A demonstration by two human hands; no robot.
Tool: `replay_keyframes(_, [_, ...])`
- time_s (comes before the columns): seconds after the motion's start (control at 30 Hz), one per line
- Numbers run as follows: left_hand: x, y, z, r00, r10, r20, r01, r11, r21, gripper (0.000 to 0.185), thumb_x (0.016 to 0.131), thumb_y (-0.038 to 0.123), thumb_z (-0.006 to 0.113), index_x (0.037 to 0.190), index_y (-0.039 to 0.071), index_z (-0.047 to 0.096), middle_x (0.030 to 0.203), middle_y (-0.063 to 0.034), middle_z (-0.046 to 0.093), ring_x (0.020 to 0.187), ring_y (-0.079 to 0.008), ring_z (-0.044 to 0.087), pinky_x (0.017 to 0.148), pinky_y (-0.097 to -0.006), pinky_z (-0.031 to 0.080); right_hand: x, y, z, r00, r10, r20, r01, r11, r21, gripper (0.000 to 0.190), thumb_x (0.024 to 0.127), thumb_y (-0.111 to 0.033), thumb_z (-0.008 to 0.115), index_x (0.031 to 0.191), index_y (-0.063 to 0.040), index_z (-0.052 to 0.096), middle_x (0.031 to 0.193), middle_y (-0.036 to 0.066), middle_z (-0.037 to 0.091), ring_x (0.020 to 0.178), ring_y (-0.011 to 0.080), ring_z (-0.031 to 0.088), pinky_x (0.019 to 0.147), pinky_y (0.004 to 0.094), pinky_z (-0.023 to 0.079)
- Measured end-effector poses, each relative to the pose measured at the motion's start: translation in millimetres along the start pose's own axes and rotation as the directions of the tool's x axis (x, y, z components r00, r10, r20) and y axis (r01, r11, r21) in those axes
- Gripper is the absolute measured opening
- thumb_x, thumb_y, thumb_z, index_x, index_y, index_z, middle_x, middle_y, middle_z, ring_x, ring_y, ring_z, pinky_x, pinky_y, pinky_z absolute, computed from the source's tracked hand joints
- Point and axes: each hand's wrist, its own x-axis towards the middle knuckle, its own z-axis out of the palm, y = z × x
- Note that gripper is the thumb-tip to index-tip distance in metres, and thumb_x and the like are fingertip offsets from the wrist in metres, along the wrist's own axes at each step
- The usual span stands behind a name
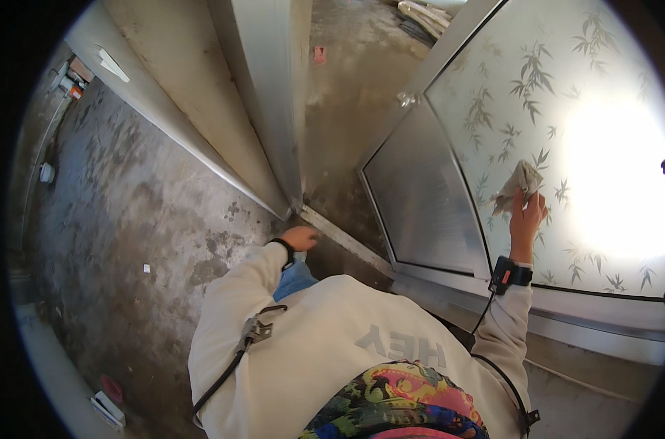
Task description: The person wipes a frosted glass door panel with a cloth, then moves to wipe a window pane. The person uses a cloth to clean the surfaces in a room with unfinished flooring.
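Note:
Between the fingers of my right hand point(525, 217) is a crumpled grey-beige cloth point(522, 184). The cloth lies against the frosted glass pane point(596, 66) of a door, among its printed bamboo leaves. Bright light glares through the pane just right of this hand. A ribbed metal panel point(426, 192) fills the door's lower part, inside a pale metal frame. Away from the door, my left hand point(299, 238) hangs over my jeans point(293, 281), near the foot of the doorway. Its fingers are blurred and point away from me, and nothing shows in its grasp.
A metal door jamb point(266, 82) and a raised threshold strip point(343, 233) bound the doorway. Stained concrete floor point(146, 181) spreads to the left. Beyond the opening lie a pink scrap point(320, 55) and stacked wooden pieces point(426, 16). A door knob point(406, 99) juts from the frame.

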Motion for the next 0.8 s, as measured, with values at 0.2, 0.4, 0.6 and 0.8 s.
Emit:
replay_keyframes(0.2, [-130.7, -87.8, 51.6, 0.854, -0.512, -0.094, 0.513, 0.858, -0.020, 0.032, 0.087, 0.029, 0.057, 0.099, 0.004, 0.073, 0.109, -0.0217, 0.070, 0.106, -0.0412, 0.065, 0.091, -0.0501, 0.052, -5.2, -15.1, 50.2, 0.998, -0.023, 0.053, 0.011, 0.977, 0.212, 0.037, 0.099, -0.036, 0.061, 0.109, -0.001, 0.063, 0.099, 0.017, 0.061, 0.097, 0.0379, 0.054, 0.089, 0.0453, 0.041])
replay_keyframes(0.4, [-179.8, -115.5, 109.4, 0.836, -0.548, -0.033, 0.549, 0.833, 0.074, 0.031, 0.088, 0.028, 0.053, 0.098, 0.008, 0.074, 0.108, -0.0185, 0.072, 0.103, -0.0405, 0.066, 0.090, -0.0504, 0.053, -3.3, -44.0, 106.6, 0.978, 0.006, 0.208, -0.085, 0.924, 0.374, 0.036, 0.099, -0.034, 0.061, 0.110, 0.000, 0.063, 0.099, 0.020, 0.062, 0.096, 0.0389, 0.057, 0.084, 0.0456, 0.045])
replay_keyframes(0.6, [-147.1, -174.0, 129.5, 0.883, -0.454, 0.115, 0.438, 0.888, 0.143, 0.032, 0.085, 0.029, 0.056, 0.098, 0.008, 0.076, 0.107, -0.0178, 0.072, 0.103, -0.0387, 0.066, 0.091, -0.0472, 0.053, -4.1, -54.3, 134.9, 0.931, 0.044, 0.362, -0.189, 0.908, 0.374, 0.035, 0.098, -0.034, 0.062, 0.112, -0.001, 0.063, 0.100, 0.020, 0.065, 0.096, 0.0394, 0.060, 0.085, 0.0457, 0.047])
replay_keyframes(0.8, [-100.3, -197.9, 87.9, 0.822, -0.569, -0.017, 0.560, 0.815, -0.148, 0.036, 0.084, 0.028, 0.063, 0.111, 0.006, 0.073, 0.113, -0.0197, 0.071, 0.109, -0.0376, 0.066, 0.096, -0.0447, 0.052, -15.8, -55.9, 166.5, 0.906, 0.060, 0.420, -0.233, 0.898, 0.374, 0.035, 0.098, -0.034, 0.062, 0.112, -0.002, 0.063, 0.100, 0.021, 0.065, 0.097, 0.0409, 0.061, 0.085, 0.0456, 0.048])
